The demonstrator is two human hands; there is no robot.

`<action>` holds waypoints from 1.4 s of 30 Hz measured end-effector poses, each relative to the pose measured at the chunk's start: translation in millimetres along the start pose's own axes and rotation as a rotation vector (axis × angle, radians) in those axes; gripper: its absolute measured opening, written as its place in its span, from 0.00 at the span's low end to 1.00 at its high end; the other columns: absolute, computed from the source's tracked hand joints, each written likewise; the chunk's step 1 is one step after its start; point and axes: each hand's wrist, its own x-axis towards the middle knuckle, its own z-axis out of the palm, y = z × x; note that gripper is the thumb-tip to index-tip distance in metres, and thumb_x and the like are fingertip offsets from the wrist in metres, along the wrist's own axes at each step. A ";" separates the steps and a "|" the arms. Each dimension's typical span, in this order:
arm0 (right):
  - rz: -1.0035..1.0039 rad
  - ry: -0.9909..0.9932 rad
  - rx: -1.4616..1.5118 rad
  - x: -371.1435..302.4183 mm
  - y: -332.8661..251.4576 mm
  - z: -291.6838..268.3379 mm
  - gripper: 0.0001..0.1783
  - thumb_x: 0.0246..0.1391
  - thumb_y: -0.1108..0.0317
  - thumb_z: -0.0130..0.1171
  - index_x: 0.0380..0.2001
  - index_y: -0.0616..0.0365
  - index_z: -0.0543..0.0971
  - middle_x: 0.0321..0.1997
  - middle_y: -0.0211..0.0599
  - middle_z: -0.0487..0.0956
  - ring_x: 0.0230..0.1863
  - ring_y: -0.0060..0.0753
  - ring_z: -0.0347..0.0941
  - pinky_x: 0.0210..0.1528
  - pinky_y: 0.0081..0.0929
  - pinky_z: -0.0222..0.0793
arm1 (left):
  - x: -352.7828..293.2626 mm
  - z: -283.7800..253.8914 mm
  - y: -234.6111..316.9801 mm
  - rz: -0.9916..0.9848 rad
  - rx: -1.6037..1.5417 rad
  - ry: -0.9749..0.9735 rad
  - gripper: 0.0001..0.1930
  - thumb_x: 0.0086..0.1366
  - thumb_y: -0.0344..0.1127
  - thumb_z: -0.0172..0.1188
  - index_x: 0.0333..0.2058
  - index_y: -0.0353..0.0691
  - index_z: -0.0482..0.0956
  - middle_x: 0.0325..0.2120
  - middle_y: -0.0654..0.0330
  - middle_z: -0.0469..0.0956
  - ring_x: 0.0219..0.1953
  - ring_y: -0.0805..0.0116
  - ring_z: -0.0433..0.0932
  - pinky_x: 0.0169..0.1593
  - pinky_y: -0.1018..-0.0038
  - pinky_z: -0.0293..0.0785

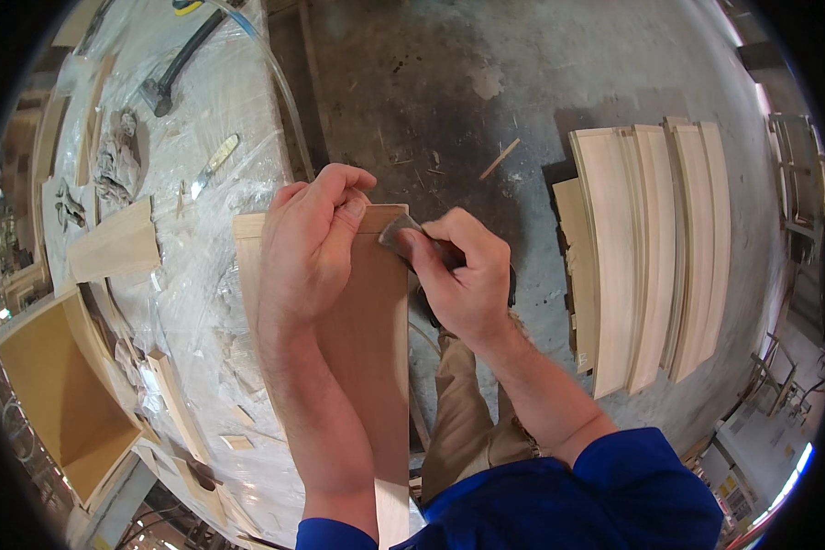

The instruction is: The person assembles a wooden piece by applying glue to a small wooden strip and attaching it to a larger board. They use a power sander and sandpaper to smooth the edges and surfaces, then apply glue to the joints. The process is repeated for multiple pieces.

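Note:
A long pale wooden panel (365,339) lies along the right edge of the wrapped table, with a narrow strip across its far end. My left hand (316,240) is over the panel's far left part, fingers curled and thumb pressed to the forefinger; what is between them, if anything, is hidden. In my right hand (467,275) a small grey-brown piece, apparently folded sandpaper (398,235), is pinched between thumb and fingers. It touches the panel's far right corner.
Plastic film covers the table (220,321). On it lie a utility knife (215,165), a crumpled cloth (117,160), a dark hose-like tool (179,69) and wood offcuts (115,243). An open wooden box (64,385) stands left. Stacked wooden panels (646,257) lie on the floor right.

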 end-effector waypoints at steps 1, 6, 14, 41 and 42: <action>0.037 0.007 0.049 0.4 -2.1 3.2 0.13 0.61 0.77 0.72 0.29 0.60 0.75 0.25 0.39 0.74 0.22 0.35 0.69 0.25 0.33 0.65 | -0.5 -0.2 0.3 -0.005 -0.002 0.003 0.11 0.76 0.33 0.56 0.51 0.40 0.84 0.37 0.57 0.86 0.46 0.56 0.78 0.57 0.63 0.72; -0.059 -0.001 -0.096 17.1 0.0 6.2 0.13 0.61 0.78 0.72 0.29 0.60 0.75 0.25 0.39 0.74 0.22 0.35 0.69 0.26 0.33 0.65 | -1.5 -0.9 1.8 -0.007 0.003 0.010 0.11 0.77 0.34 0.57 0.51 0.40 0.84 0.37 0.57 0.87 0.47 0.56 0.78 0.57 0.64 0.72; -0.037 0.001 -0.057 24.8 -1.5 9.7 0.13 0.63 0.78 0.71 0.29 0.61 0.75 0.24 0.37 0.72 0.23 0.29 0.68 0.26 0.29 0.64 | -1.3 0.1 2.3 -0.038 -0.021 0.000 0.12 0.77 0.34 0.56 0.52 0.39 0.84 0.38 0.57 0.87 0.49 0.57 0.78 0.59 0.64 0.71; 0.241 -0.064 0.800 -3.2 80.0 3.2 0.17 0.58 0.68 0.81 0.33 0.56 0.77 0.31 0.21 0.76 0.32 0.11 0.70 0.31 0.20 0.66 | 0.0 11.9 -5.0 -0.086 -0.001 0.020 0.12 0.78 0.40 0.61 0.51 0.37 0.84 0.37 0.60 0.86 0.42 0.67 0.78 0.53 0.70 0.72; 0.131 -0.106 0.718 8.2 70.8 4.4 0.17 0.58 0.68 0.81 0.32 0.56 0.77 0.31 0.22 0.76 0.31 0.11 0.70 0.31 0.21 0.66 | -1.7 14.4 -5.6 -0.089 -0.010 0.048 0.12 0.77 0.41 0.63 0.50 0.40 0.86 0.35 0.59 0.86 0.40 0.63 0.78 0.53 0.66 0.72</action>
